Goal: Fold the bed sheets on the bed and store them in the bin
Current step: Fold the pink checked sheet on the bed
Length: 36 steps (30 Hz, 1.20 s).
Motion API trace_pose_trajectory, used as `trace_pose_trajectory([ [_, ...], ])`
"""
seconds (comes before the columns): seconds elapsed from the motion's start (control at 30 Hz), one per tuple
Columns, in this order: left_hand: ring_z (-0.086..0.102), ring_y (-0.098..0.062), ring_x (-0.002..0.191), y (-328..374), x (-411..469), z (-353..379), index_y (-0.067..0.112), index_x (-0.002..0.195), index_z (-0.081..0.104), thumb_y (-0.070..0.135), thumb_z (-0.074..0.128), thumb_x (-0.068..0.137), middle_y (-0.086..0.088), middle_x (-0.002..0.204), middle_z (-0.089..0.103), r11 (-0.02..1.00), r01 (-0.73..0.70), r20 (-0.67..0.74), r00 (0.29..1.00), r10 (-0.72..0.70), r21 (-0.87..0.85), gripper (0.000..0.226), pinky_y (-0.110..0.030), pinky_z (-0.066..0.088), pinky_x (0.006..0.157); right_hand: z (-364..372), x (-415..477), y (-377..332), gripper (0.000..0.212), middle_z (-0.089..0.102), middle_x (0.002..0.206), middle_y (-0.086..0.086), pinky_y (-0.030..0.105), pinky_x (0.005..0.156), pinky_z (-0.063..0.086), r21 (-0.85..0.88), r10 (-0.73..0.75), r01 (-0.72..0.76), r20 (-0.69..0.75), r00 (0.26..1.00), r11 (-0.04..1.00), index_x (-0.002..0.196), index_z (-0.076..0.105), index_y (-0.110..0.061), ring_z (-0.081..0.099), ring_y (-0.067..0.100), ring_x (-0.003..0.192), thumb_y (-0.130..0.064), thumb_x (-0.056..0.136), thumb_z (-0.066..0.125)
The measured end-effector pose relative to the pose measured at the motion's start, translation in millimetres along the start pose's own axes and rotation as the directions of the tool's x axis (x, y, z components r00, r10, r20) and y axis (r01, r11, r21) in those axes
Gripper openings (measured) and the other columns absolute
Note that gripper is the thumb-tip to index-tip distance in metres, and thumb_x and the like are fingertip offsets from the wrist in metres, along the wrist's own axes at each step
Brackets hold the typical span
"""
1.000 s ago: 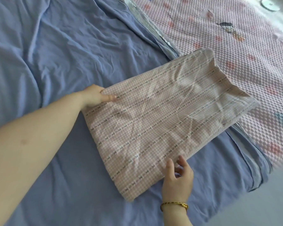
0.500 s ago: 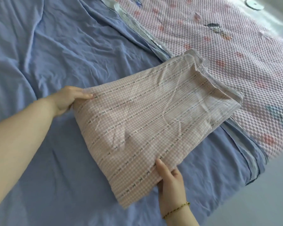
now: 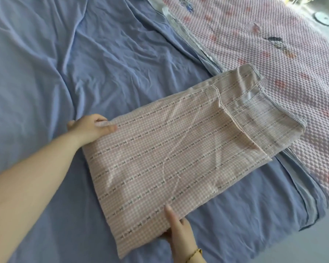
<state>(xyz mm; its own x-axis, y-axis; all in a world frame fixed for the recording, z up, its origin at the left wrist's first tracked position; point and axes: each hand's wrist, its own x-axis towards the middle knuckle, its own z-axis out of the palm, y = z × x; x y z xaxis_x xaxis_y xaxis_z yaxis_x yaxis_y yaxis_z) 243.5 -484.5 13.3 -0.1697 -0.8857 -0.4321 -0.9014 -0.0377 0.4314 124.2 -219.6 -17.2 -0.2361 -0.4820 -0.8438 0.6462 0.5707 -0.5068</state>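
1. Two hands on the folded pink sheet: my left hand pinches its far corner, my right hand grips the near edge, thumb on top.
2. Sheet spans between them, on the blue sheet.
3. Worry: the end away from both hands has uneven loose layers; lifting from here could let them slide open.
4. No bin in view.
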Motion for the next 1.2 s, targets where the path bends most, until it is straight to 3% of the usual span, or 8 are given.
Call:
trace_pose_trajectory([
  [0.2, 0.049, -0.017, 0.081, -1, 1, -23, 0.010, 0.075, 0.065, 0.044, 0.078, 0.067, -0.003, 0.074, 0.058, 0.973, -0.055, 0.184, 0.978, 0.097, -0.224, 0.037, -0.024, 0.036, 0.066, 0, -7, -13, 0.013, 0.069, 0.068, 0.003, 0.032, 0.054, 0.051, 0.115, -0.026, 0.033, -0.062, 0.998, 0.993, 0.076, 0.062, -0.007, 0.064, 0.022, 0.069, -0.008, 0.088, 0.057],
  [0.43, 0.057, -0.015, 0.079, -88, 3, -65, 0.021, 0.050, 0.072, 0.068, 0.074, -0.008, 0.009, 0.059, 0.069, 0.981, 0.045, 0.357, 0.934, 0.026, -0.191, 0.075, -0.028, 0.032, 0.091, 31, -17, 37, 0.041, 0.067, 0.086, -0.015, 0.013, 0.062, 0.050, -0.128, 0.071, -0.051, 0.159, 0.985, 0.991, 0.096, 0.057, -0.023, 0.064, 0.003, 0.078, -0.016, 0.065, 0.082],
  [0.53, 0.054, -0.026, 0.098, -81, -3, -59, 0.022, 0.053, 0.068, 0.048, 0.066, 0.013, 0.001, 0.072, 0.067, 0.979, 0.110, 0.308, 0.950, -0.052, -0.175, 0.049, -0.026, 0.027, 0.089, 38, -8, 46, 0.060, 0.062, 0.098, -0.011, 0.018, 0.075, 0.052, -0.254, 0.021, 0.033, 0.206, 0.978, 0.967, 0.113, 0.050, -0.023, 0.062, 0.006, 0.086, -0.044, 0.064, 0.079],
  [0.67, 0.051, -0.019, 0.109, -52, -7, -36, 0.023, 0.086, 0.063, 0.073, 0.053, 0.043, -0.003, 0.107, 0.063, 0.990, 0.041, 0.112, 0.993, -0.026, -0.132, 0.067, -0.032, 0.030, 0.102, 29, -4, 34, 0.068, 0.065, 0.102, -0.003, 0.032, 0.083, 0.054, -0.082, 0.062, -0.047, 0.186, 0.981, 0.995, 0.105, 0.055, -0.024, 0.063, 0.017, 0.096, -0.058, 0.051, 0.077],
  [0.77, 0.051, -0.028, 0.116, -38, -7, -18, 0.019, 0.105, 0.063, 0.079, 0.053, 0.049, -0.008, 0.116, 0.062, 1.000, 0.010, 0.038, 0.999, -0.011, 0.027, 0.083, -0.035, 0.033, 0.102, 12, 1, 26, 0.030, 0.071, 0.084, 0.013, 0.040, 0.062, 0.055, 0.003, 0.044, -0.044, 0.042, 0.998, 0.999, 0.098, 0.064, -0.003, 0.066, 0.030, 0.081, -0.029, 0.084, 0.060],
  [0.9, 0.055, -0.025, 0.091, -40, -3, -16, 0.012, 0.083, 0.062, 0.041, 0.070, 0.076, -0.008, 0.086, 0.061, 1.000, 0.000, 0.036, 0.999, 0.000, 0.011, 0.031, -0.028, 0.035, 0.075, 14, -3, 19, 0.017, 0.069, 0.060, 0.002, 0.030, 0.048, 0.052, -0.086, -0.005, 0.010, 0.052, 0.999, 0.996, 0.076, 0.065, -0.007, 0.066, 0.019, 0.061, -0.012, 0.089, 0.056],
  [1.03, 0.049, -0.021, 0.072, -69, -7, -45, 0.003, 0.075, 0.063, 0.058, 0.073, 0.066, -0.013, 0.077, 0.061, 0.997, 0.033, 0.180, 0.983, -0.045, 0.070, 0.056, -0.027, 0.035, 0.060, 31, -12, 36, 0.010, 0.066, 0.059, -0.001, 0.022, 0.048, 0.051, -0.283, 0.148, -0.110, 0.118, 0.982, 0.953, 0.078, 0.064, -0.008, 0.061, 0.011, 0.048, -0.016, 0.084, 0.065],
  [1.2, 0.042, -0.026, 0.127, -77, -16, -26, 0.014, 0.128, 0.051, 0.043, 0.063, 0.082, -0.009, 0.137, 0.048, 0.917, 0.039, -0.089, 0.996, -0.004, 0.397, 0.056, -0.035, 0.021, 0.106, 37, -10, 43, 0.013, 0.069, 0.094, 0.020, 0.034, 0.079, 0.052, -0.231, 0.077, -0.080, -0.021, 0.997, 0.970, 0.068, 0.065, -0.009, 0.063, 0.025, 0.081, -0.017, 0.073, 0.074],
])
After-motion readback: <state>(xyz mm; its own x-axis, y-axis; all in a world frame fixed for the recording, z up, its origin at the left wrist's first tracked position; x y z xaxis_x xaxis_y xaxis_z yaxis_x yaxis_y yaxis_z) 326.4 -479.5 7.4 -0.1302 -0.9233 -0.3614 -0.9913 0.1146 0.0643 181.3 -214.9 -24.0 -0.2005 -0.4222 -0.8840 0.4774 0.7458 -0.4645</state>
